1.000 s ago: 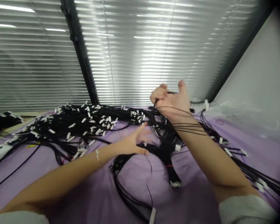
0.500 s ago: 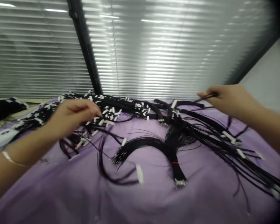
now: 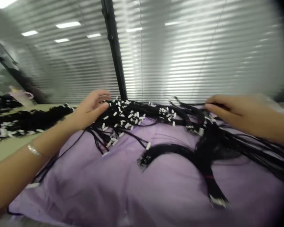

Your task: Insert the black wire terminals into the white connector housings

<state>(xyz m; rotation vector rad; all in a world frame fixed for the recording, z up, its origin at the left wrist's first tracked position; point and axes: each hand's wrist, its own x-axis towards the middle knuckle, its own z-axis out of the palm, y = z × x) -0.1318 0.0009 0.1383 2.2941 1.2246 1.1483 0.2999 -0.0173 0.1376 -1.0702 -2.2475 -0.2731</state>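
Your left hand (image 3: 91, 108), in the head view, was parted at thumb and fingers beside the pile of black cables (image 3: 144, 110). Your right hand (image 3: 241, 115) was narrowed over cables at the far right; whether it held any could not be told. A red-tied bundle (image 3: 202, 164) lay between, nearer you. Judged light, limp and prone to tangling, the cables were best gripped mid-length, clear of the white connectors (image 3: 174, 123). Creased purple sheeting (image 3: 109, 192) lay beneath; blinds (image 3: 198, 69) stood behind.
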